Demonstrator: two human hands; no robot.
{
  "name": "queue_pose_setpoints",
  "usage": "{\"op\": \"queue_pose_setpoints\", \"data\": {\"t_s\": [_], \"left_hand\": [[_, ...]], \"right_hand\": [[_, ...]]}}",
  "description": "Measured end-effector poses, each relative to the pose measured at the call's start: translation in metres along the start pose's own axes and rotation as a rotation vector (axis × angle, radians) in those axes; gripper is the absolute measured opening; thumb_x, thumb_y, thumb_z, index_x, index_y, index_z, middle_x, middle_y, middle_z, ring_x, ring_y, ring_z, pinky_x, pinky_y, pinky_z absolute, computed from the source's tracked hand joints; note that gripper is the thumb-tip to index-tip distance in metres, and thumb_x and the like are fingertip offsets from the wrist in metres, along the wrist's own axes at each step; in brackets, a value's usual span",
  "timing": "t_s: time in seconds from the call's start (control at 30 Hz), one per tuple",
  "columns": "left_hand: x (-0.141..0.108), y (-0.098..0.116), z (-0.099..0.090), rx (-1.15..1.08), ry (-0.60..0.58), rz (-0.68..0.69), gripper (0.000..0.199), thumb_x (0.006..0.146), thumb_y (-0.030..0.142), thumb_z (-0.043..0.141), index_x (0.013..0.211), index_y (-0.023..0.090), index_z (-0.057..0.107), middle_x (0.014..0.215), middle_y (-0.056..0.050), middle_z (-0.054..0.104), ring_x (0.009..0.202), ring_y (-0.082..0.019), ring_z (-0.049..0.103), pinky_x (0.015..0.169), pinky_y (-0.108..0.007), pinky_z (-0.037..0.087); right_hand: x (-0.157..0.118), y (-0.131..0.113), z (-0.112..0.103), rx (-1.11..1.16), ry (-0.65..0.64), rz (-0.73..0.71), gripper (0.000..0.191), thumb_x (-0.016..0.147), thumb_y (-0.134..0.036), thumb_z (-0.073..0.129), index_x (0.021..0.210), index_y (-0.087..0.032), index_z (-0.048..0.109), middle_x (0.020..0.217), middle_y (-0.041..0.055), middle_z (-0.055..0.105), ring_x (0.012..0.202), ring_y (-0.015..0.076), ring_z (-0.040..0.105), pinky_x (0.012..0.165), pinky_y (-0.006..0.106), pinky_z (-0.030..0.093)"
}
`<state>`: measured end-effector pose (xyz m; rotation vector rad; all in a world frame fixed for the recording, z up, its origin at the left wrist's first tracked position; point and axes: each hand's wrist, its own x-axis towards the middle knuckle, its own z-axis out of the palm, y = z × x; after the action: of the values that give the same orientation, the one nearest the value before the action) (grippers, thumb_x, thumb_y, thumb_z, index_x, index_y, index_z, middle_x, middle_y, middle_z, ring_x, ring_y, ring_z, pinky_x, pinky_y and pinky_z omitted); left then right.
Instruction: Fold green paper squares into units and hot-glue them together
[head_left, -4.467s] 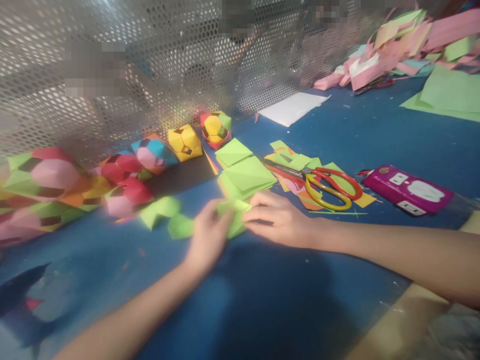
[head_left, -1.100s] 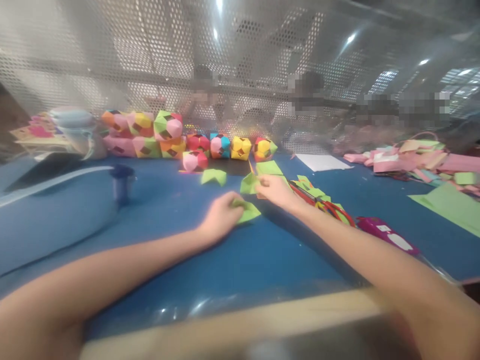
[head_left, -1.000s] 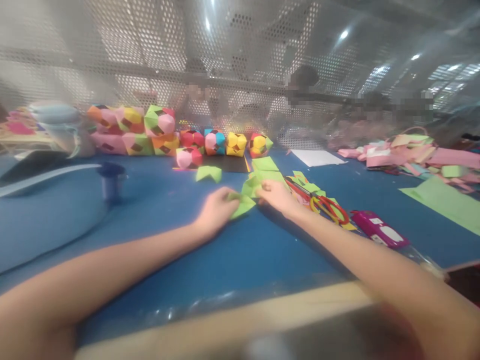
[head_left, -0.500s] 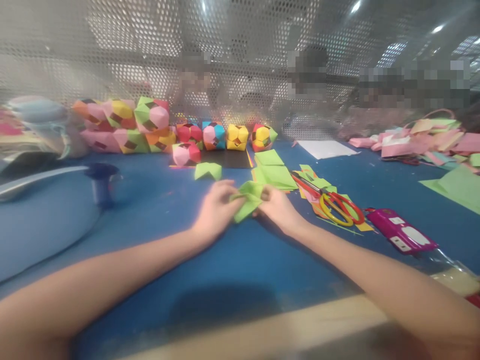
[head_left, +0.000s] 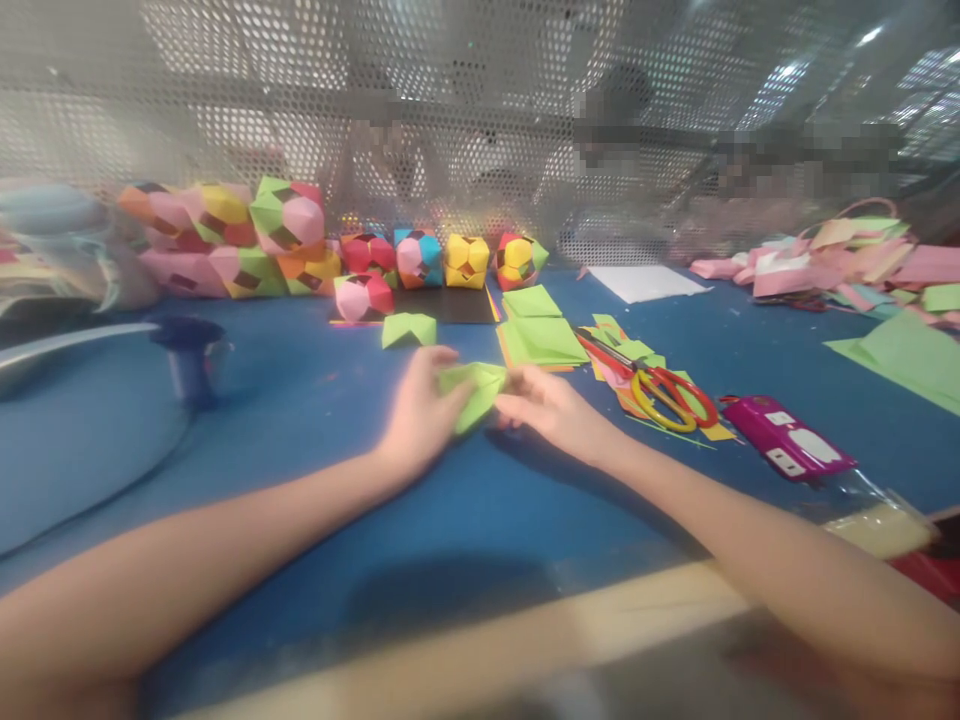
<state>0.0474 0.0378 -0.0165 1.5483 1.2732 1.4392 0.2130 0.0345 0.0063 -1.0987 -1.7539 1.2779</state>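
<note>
Both hands meet over the blue table on a folded piece of green paper (head_left: pixel 472 388). My left hand (head_left: pixel 420 415) grips its left side and my right hand (head_left: pixel 544 405) pinches its right end. The piece is lifted slightly off the table. Another folded green piece (head_left: pixel 407 329) lies just behind my left hand. A stack of green paper squares (head_left: pixel 541 340) sits behind my right hand.
Red-and-yellow scissors (head_left: pixel 660 388) lie on paper scraps to the right, beside a magenta power strip (head_left: pixel 787 450). A row of coloured paper cubes (head_left: pixel 315 250) lines the perforated metal screen (head_left: pixel 465 110). A dark blue cup (head_left: pixel 187 360) stands left. Paper piles (head_left: pixel 840 265) lie far right.
My right hand picked up a second green piece from near the stack and brought it to the one in my left hand; both hands now hold them joined together.
</note>
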Motion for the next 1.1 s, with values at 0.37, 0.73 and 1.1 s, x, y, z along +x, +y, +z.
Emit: {"op": "queue_pose_setpoints", "data": {"t_s": [0.37, 0.73, 1.1], "left_hand": [[-0.007, 0.014, 0.000, 0.023, -0.260, -0.112, 0.011, 0.076, 0.025, 0.058, 0.084, 0.017, 0.054, 0.084, -0.002, 0.060, 0.078, -0.015, 0.056, 0.070, -0.028, 0.045], [0.000, 0.007, 0.004, -0.418, -0.267, -0.339, 0.036, 0.067, 0.029, 0.072, 0.092, 0.015, 0.051, 0.082, -0.002, 0.061, 0.069, -0.013, 0.060, 0.065, -0.030, 0.050], [0.001, 0.010, 0.002, -0.482, -0.312, -0.366, 0.011, 0.071, 0.015, 0.057, 0.081, 0.013, 0.061, 0.072, -0.003, 0.061, 0.062, -0.013, 0.060, 0.058, -0.028, 0.053]], "right_hand": [[0.002, 0.015, 0.000, -0.389, 0.237, -0.270, 0.011, 0.079, -0.022, 0.053, 0.087, -0.017, 0.059, 0.074, 0.0008, 0.065, 0.063, 0.0123, 0.058, 0.061, 0.024, 0.045], [0.003, 0.010, -0.009, -0.304, 0.342, -0.274, 0.015, 0.081, -0.027, 0.052, 0.083, -0.018, 0.065, 0.073, 0.0014, 0.068, 0.064, 0.0141, 0.062, 0.062, 0.027, 0.049], [0.017, 0.020, -0.033, -0.275, 0.474, -0.129, 0.008, 0.075, -0.021, 0.052, 0.071, -0.018, 0.058, 0.060, -0.0013, 0.060, 0.056, 0.0135, 0.058, 0.057, 0.027, 0.046]]}}
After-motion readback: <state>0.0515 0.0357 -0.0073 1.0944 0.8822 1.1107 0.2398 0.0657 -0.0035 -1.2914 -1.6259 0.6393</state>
